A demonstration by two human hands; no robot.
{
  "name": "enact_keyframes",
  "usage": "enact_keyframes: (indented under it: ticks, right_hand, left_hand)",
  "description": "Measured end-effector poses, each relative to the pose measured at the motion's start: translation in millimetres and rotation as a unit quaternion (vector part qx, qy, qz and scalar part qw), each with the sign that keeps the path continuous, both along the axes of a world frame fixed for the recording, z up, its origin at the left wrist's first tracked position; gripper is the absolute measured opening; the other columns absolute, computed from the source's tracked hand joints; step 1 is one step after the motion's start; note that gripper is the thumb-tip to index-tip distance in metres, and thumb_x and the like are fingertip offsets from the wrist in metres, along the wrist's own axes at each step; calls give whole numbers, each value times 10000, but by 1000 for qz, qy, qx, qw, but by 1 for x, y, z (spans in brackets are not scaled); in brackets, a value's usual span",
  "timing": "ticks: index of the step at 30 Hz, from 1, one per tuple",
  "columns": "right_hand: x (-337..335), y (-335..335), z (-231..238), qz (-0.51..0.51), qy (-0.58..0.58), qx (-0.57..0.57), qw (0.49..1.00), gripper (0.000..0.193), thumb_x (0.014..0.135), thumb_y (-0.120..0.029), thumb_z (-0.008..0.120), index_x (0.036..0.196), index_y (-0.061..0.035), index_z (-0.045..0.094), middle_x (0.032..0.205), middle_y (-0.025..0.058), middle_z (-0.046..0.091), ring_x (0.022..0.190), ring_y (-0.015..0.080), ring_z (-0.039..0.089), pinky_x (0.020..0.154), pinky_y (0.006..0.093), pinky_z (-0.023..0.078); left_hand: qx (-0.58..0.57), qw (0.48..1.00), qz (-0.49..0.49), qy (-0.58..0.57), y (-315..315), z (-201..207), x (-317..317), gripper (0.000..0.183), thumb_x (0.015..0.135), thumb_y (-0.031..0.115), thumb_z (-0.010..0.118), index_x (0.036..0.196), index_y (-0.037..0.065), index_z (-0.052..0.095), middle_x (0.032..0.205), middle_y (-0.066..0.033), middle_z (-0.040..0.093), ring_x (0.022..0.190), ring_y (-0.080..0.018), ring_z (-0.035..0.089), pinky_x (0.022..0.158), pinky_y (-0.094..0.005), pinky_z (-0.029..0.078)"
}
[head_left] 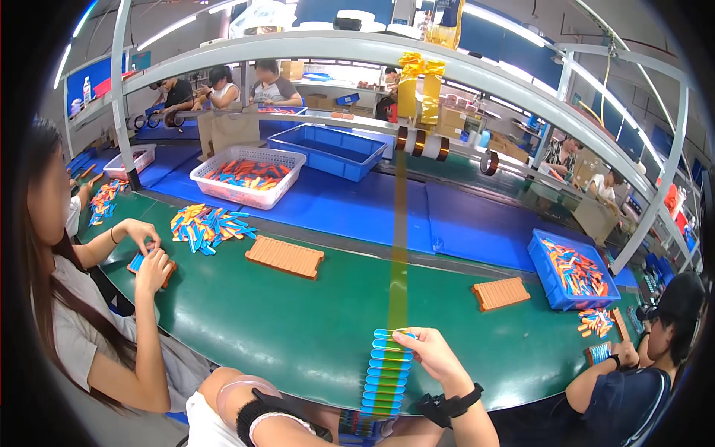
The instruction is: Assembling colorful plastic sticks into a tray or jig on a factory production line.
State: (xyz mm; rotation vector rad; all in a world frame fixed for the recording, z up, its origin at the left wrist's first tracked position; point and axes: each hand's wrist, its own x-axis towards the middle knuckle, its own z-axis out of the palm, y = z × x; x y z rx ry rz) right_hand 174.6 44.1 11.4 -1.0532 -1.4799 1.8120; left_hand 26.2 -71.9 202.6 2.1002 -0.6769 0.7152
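Observation:
My right hand (436, 350) is closed in a pinch at the top right corner of a taped strip of blue flat sticks (386, 376). The sticks lie crosswise in a row, one below another, down to the table's front edge. A translucent yellow-brown tape (398, 276) runs over them and up to the tape rolls (421, 144) on the overhead rail. My left forearm, with a black wristband (261, 417), enters at the bottom. My left hand is out of the picture. More blue pieces (356, 423) show below the table edge, partly hidden.
Ridged orange-brown trays (284, 257) (500, 293) lie on the green table (313, 320). Loose coloured sticks (205, 227) are heaped at left. A white basket (249, 195) and a blue crate (572, 302) hold more. Co-workers sit close on both sides. A metal frame (335, 46) spans above.

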Motion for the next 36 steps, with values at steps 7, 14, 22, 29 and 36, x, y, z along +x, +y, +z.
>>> enact_keyframes:
  ticks: [7,14,22,29,36]
  right_hand:
    - [4,-3,-3,-12,-8,6,1000,245,812,-239,572,886,-10,614,732,-20,566,611,29,427,534,184,313]
    - [8,-4,-6,-17,-9,6,1000,246,812,-244,571,886,-14,618,701,-46,543,587,22,380,521,185,282]
    - [5,-5,-3,-11,-20,11,1000,244,815,-237,566,897,-12,613,710,-39,547,589,23,386,520,188,285]
    - [4,-4,-4,-22,10,1,1000,237,814,-237,565,876,-15,617,686,-46,533,575,23,363,507,190,269]
    - [4,-3,-6,-22,5,7,1000,230,806,-227,577,871,-10,615,687,-45,541,576,22,377,506,186,279]
  left_hand:
    - [-466,767,-33,-440,-80,-35,64,138,815,89,535,887,-23,569,972,-191,488,809,-293,479,764,-379,374]
    - [-241,965,39,-94,-37,-21,1,190,804,147,531,929,5,551,958,-159,491,824,-281,436,757,-373,319]
    - [-249,964,-8,-96,-35,-19,16,254,774,179,537,952,-1,515,961,-124,492,872,-269,451,789,-368,302]
    - [-280,958,-19,-52,-35,-24,7,215,767,160,542,913,8,498,938,-116,486,844,-246,454,739,-344,306]
    - [-304,950,-22,-71,-37,-27,8,165,764,138,540,875,25,492,923,-109,486,826,-241,448,734,-337,310]
